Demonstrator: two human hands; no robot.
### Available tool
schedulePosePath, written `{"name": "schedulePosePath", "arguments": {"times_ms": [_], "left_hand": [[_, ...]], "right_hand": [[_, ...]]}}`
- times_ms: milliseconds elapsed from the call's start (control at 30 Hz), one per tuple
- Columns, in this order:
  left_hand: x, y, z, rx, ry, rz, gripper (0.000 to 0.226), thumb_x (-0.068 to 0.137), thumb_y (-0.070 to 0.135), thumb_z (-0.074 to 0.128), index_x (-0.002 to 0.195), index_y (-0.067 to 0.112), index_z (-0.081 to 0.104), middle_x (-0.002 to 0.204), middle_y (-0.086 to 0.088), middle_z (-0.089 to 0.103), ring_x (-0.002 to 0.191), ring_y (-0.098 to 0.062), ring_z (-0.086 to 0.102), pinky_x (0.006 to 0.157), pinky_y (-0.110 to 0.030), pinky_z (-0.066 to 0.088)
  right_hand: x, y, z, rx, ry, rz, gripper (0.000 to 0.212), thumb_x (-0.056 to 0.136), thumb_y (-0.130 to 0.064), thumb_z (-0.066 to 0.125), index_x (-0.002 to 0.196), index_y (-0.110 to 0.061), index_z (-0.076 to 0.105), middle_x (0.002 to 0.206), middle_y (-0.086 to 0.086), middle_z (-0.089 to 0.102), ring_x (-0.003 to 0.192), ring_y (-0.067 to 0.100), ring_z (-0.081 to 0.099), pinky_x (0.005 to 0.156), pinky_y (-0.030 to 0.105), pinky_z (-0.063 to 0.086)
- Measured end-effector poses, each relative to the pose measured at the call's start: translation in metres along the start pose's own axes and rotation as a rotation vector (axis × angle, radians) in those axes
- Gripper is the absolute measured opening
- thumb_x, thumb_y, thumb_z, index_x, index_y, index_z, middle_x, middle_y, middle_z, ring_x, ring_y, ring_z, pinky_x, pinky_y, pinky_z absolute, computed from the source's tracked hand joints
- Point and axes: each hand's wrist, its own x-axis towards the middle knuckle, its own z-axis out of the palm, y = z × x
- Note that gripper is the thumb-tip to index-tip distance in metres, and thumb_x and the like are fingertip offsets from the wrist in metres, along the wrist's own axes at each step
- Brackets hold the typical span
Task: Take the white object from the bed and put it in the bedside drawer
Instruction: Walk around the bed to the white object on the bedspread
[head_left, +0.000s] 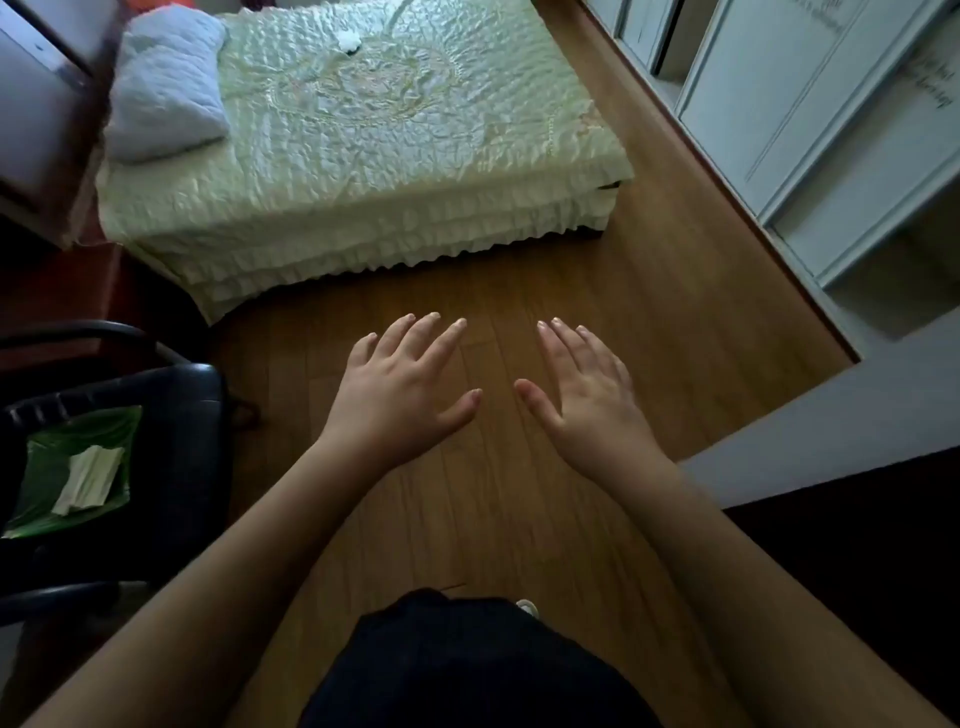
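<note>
Neither hand grips anything: the left hand and right hand are held out flat, fingers spread, palms down over the wooden floor at mid-frame. The white object lies on the bed at the top of the frame, well apart from both hands. At lower left, a black chair holds a green bag with white paper on it.

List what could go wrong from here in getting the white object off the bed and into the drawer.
1. The white object lies far across the bed, beyond both empty hands; a long lean may be needed.
2. It is small on a pale crumpled cover, easy to fumble.
3. No drawer is clearly visible, so finding it may take searching.
</note>
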Motion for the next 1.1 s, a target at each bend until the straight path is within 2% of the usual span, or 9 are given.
{"name": "schedulePosePath", "arguments": {"times_ms": [333,467,700,867,1100], "left_hand": [[0.118,-0.042,0.051,-0.083,-0.109,0.027,0.079,0.083,0.076,0.026,0.151,0.04,0.009,0.161,0.004,0.02,0.148,-0.018,0.012,0.119,-0.047,0.017],[0.178,-0.065,0.054,-0.11,-0.08,0.057,0.08,0.081,0.077,0.023,0.151,0.039,0.01,0.16,0.004,0.022,0.148,-0.018,0.013,0.118,-0.047,0.016],[0.268,-0.095,0.053,-0.107,-0.13,0.156,0.08,0.082,0.078,0.022,0.151,0.039,0.01,0.16,0.004,0.023,0.148,-0.018,0.014,0.118,-0.047,0.018],[0.336,-0.075,0.054,-0.119,-0.125,0.213,0.076,0.085,0.076,0.024,0.151,0.039,0.011,0.159,0.004,0.024,0.148,-0.019,0.015,0.117,-0.048,0.018],[0.441,-0.024,0.065,-0.092,-0.152,0.275,0.078,0.085,0.076,0.027,0.152,0.038,0.01,0.16,0.005,0.021,0.148,-0.018,0.012,0.117,-0.045,0.014]], "right_hand": [[0.102,0.036,0.017,-0.012,-0.072,0.081,0.071,0.093,-0.065,0.02,0.153,-0.031,0.005,0.162,-0.007,0.007,0.147,0.013,-0.002,0.117,0.038,0.002],[0.156,0.055,0.015,-0.05,-0.065,0.129,0.071,0.093,-0.065,0.02,0.153,-0.031,0.005,0.162,-0.007,0.008,0.147,0.011,-0.001,0.115,0.035,0.001],[0.223,0.076,0.008,-0.023,-0.043,0.255,0.073,0.092,-0.069,0.015,0.153,-0.032,0.003,0.161,-0.008,0.007,0.147,0.01,-0.001,0.117,0.037,0.004],[0.26,0.107,-0.006,-0.051,-0.036,0.299,0.073,0.091,-0.068,0.015,0.153,-0.031,0.003,0.162,-0.007,0.008,0.147,0.011,0.0,0.115,0.035,0.003],[0.319,0.187,-0.035,-0.115,0.002,0.327,0.071,0.094,-0.066,0.016,0.153,-0.029,0.002,0.161,-0.006,0.007,0.147,0.014,0.001,0.117,0.037,0.004]]}}
